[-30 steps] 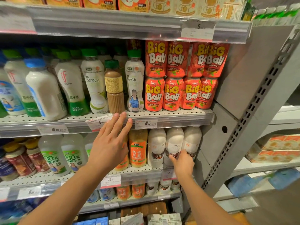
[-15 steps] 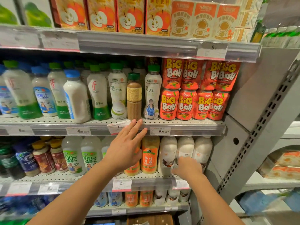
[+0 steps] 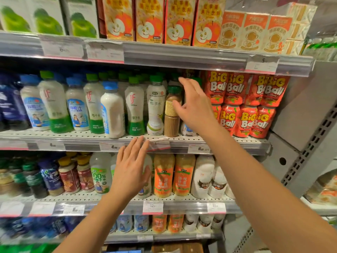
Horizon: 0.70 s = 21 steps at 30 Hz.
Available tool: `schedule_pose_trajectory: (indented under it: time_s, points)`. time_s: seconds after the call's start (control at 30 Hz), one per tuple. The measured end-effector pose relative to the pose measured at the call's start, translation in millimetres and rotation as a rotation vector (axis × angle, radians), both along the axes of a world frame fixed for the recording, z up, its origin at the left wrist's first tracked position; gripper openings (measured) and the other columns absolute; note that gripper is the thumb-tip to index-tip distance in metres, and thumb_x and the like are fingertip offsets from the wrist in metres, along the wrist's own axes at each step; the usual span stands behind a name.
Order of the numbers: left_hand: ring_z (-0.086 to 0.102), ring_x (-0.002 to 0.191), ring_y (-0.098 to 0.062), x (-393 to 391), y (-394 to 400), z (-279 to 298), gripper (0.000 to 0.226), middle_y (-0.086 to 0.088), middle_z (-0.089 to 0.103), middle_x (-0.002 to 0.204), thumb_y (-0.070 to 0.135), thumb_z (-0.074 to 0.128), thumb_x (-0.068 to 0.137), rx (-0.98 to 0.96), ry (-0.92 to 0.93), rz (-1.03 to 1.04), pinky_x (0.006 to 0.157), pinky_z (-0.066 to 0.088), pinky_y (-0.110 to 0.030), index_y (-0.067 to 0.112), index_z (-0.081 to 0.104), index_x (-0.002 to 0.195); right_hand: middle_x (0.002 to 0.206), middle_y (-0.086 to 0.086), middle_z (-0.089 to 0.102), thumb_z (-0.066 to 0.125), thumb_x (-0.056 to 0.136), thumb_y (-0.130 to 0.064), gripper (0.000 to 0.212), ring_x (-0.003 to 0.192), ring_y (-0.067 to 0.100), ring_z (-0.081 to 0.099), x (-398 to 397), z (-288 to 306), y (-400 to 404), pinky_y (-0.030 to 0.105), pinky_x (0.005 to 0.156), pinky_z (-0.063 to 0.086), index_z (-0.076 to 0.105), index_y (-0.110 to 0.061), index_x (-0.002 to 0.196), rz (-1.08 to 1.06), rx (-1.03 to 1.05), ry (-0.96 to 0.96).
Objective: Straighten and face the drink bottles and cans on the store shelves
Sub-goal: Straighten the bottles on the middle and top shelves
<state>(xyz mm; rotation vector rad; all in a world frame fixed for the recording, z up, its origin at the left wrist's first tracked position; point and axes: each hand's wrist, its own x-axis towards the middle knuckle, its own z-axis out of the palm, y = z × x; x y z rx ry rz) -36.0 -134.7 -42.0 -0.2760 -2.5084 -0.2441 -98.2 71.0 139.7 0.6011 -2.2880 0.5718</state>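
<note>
Brown bottle: just left of right hand fingers, on the middle shelf.
Fingers: both hands spread, holding nothing (left hand lower).
Handling: probably rigid, slippery, tippy; grasp mid-body.

Shop aisle, metal shelves packed with bottled drinks, price tags along shelf edges
</note>
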Motion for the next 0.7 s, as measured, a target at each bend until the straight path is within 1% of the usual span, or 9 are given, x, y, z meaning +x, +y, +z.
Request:
schedule_pose_trajectory:
  time_s: [0.07,0.17,0.23,0.33,0.4,0.43,0.5,0.57,0.7]
  points:
    - [0.016,0.155,-0.031,-0.6,-6.1,-5.3,0.089,-0.009,0.019,0.167,0.029,0.070,0.083,0.004,-0.002,0.028,0.120,0.025,-0.056,0.015,0.026,0.159,0.158,0.006,0.036,0.056,0.099,-0.038,0.069,0.122,0.030,0.057,-8.6,10.9,-12.7,0.041,0.095,0.047,0.027,-0.018,0.159,-0.082,0.048,-0.066]
    - [0.014,0.155,-0.028,-3.8,-16.4,-10.0,0.092,-0.006,0.018,0.168,0.028,0.071,0.081,-0.008,0.001,0.060,0.120,0.025,-0.056,0.017,0.025,0.160,0.155,0.011,0.040,0.053,0.099,-0.039,0.070,0.127,0.035,0.054,-16.5,13.2,-26.9,0.045,0.099,0.046,0.025,-0.015,0.159,-0.152,0.090,-0.144]
    - [0.020,0.154,-0.028,-7.7,-22.3,-11.5,0.090,-0.006,0.023,0.166,0.026,0.071,0.079,-0.030,0.032,0.046,0.117,0.029,-0.055,0.017,0.030,0.158,0.154,0.010,0.040,0.052,0.101,-0.039,0.062,0.125,0.036,0.055,-20.4,7.5,-32.3,0.045,0.096,0.047,0.033,-0.014,0.154,-0.220,0.125,-0.127]
    - [0.033,0.148,-0.031,-14.6,-26.0,-11.5,0.081,-0.007,0.036,0.161,0.022,0.070,0.078,-0.027,0.103,0.020,0.109,0.036,-0.054,0.017,0.041,0.153,0.146,0.007,0.046,0.054,0.102,-0.037,0.049,0.116,0.034,0.058,-21.8,0.1,-32.5,0.041,0.083,0.047,0.043,-0.018,0.146,-0.277,0.027,-0.059]
    - [0.037,0.144,-0.032,-18.7,-27.0,-11.8,0.077,-0.008,0.041,0.157,0.021,0.071,0.077,-0.020,0.139,0.011,0.104,0.038,-0.054,0.017,0.047,0.150,0.134,0.004,0.052,0.058,0.099,-0.038,0.043,0.110,0.030,0.059,-18.5,-4.1,-30.9,0.036,0.078,0.046,0.046,-0.026,0.139,-0.250,-0.062,-0.039]
    - [0.038,0.143,-0.033,-20.2,-27.5,-12.3,0.075,-0.009,0.043,0.156,0.021,0.071,0.077,-0.021,0.148,0.008,0.103,0.038,-0.054,0.016,0.048,0.148,0.127,0.003,0.056,0.061,0.097,-0.038,0.042,0.106,0.029,0.060,-15.6,-6.1,-30.4,0.037,0.078,0.050,0.046,-0.029,0.135,-0.221,-0.102,-0.048]
    - [0.039,0.142,-0.034,-22.3,-28.9,-13.5,0.074,-0.010,0.044,0.155,0.021,0.071,0.077,-0.032,0.160,-0.005,0.102,0.037,-0.055,0.016,0.049,0.147,0.116,0.002,0.062,0.069,0.093,-0.039,0.045,0.099,0.027,0.063,-6.8,-9.2,-29.4,0.044,0.080,0.057,0.043,-0.035,0.129,-0.182,-0.146,-0.075]
    - [0.039,0.142,-0.035,-23.7,-30.6,-14.1,0.073,-0.010,0.044,0.155,0.020,0.070,0.078,-0.043,0.166,-0.016,0.101,0.037,-0.055,0.015,0.049,0.147,0.113,0.001,0.065,0.074,0.089,-0.037,0.051,0.097,0.025,0.065,2.8,-9.8,-28.9,0.047,0.079,0.059,0.040,-0.037,0.127,-0.198,-0.146,-0.076]
    - [0.036,0.144,-0.034,-21.9,-32.0,-12.5,0.073,-0.009,0.040,0.157,0.024,0.065,0.080,-0.050,0.130,-0.022,0.102,0.036,-0.054,0.017,0.045,0.150,0.124,0.003,0.064,0.079,0.085,-0.038,0.062,0.104,0.027,0.065,17.0,-10.8,-31.1,0.047,0.085,0.058,0.040,-0.033,0.133,-0.257,-0.153,-0.078]
